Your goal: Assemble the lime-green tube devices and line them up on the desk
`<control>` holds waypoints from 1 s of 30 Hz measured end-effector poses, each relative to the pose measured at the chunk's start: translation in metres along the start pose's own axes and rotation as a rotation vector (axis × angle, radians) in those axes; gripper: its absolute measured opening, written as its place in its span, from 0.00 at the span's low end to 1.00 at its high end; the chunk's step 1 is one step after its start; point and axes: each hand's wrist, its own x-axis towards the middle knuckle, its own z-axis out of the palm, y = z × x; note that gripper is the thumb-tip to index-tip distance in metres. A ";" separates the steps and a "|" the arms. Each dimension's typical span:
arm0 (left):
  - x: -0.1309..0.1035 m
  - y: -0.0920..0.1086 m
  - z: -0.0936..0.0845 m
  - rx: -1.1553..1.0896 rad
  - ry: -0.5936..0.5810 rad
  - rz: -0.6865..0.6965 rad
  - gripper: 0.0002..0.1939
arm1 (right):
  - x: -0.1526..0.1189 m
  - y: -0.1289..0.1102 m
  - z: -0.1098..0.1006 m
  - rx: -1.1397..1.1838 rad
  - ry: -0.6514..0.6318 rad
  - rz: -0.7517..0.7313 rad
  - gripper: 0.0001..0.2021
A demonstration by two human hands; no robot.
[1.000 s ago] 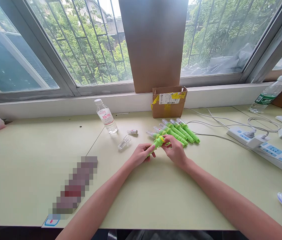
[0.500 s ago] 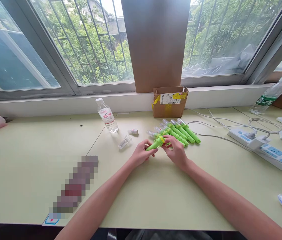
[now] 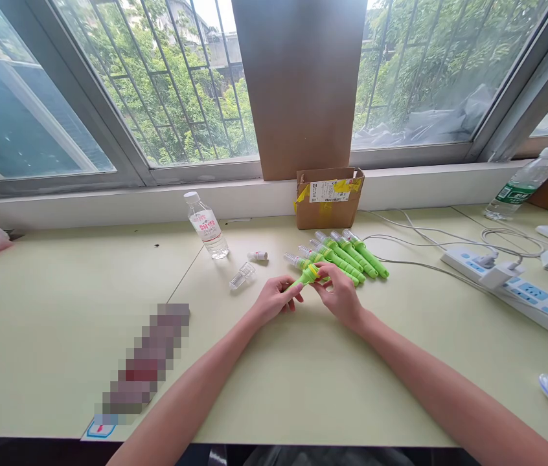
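Observation:
A bright green, pen-like plastic tube (image 3: 308,274) with a yellow band is held between my two hands above the table. My left hand (image 3: 273,299) has its fingers closed round the lower end, hiding much of it. At the banded end, the fingertips of my right hand (image 3: 339,294) pinch the tube. Just behind lie several similar green tubes (image 3: 352,257) with clear caps, side by side in a slanted row. To the left of my hands are a clear plastic piece (image 3: 241,276) and a small white-and-clear cylinder (image 3: 258,256).
A water bottle (image 3: 206,228) stands behind the loose pieces, and an open cardboard box (image 3: 330,199) sits against the sill. Cables and a power strip (image 3: 521,292) occupy the right side, with another bottle (image 3: 521,186) beyond. A blurred-out object (image 3: 148,362) lies at left.
My left fingers have shifted on the green tube, covering more of its lower end. My right hand still grips the banded end. The whole view has drifted very slightly.

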 end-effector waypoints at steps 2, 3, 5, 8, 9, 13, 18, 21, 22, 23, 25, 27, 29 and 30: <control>0.000 0.000 0.000 0.012 -0.003 0.000 0.22 | 0.000 0.000 0.000 -0.006 -0.008 0.002 0.07; -0.001 0.001 0.000 0.023 -0.005 0.002 0.23 | 0.000 0.000 0.000 -0.008 -0.012 0.004 0.07; -0.001 0.001 0.000 0.045 -0.011 0.005 0.24 | 0.001 0.002 0.001 -0.011 -0.016 0.008 0.08; 0.000 0.000 0.002 0.010 0.009 -0.010 0.26 | 0.000 0.003 0.002 -0.005 -0.008 0.004 0.09; 0.001 -0.001 0.002 -0.023 0.032 -0.021 0.27 | 0.000 0.002 0.002 -0.002 -0.006 0.000 0.08; 0.005 -0.005 0.004 -0.090 0.127 -0.041 0.26 | -0.004 -0.004 0.005 0.013 -0.064 -0.048 0.06; 0.007 -0.008 0.004 -0.035 0.143 -0.011 0.22 | -0.007 -0.009 0.009 0.020 -0.111 -0.092 0.04; 0.007 -0.009 0.003 -0.052 0.134 -0.040 0.17 | -0.006 -0.006 0.008 0.011 -0.095 -0.041 0.05; 0.008 -0.009 0.002 -0.071 0.135 -0.048 0.16 | -0.005 -0.004 0.007 0.007 -0.086 -0.021 0.05; 0.008 -0.009 0.002 -0.092 0.137 -0.057 0.15 | -0.005 -0.003 0.006 0.002 -0.076 -0.002 0.05; 0.007 -0.008 0.003 -0.113 0.137 -0.066 0.15 | -0.004 -0.001 0.005 -0.016 -0.052 0.026 0.06; 0.005 -0.006 0.006 -0.075 0.112 -0.039 0.16 | -0.003 0.001 0.004 -0.050 -0.030 0.042 0.07; 0.002 -0.004 0.009 0.018 0.090 0.021 0.20 | -0.002 0.002 0.004 -0.091 -0.017 0.058 0.07; 0.001 -0.004 0.011 0.066 0.089 0.054 0.23 | -0.002 0.002 0.003 -0.108 -0.012 0.064 0.07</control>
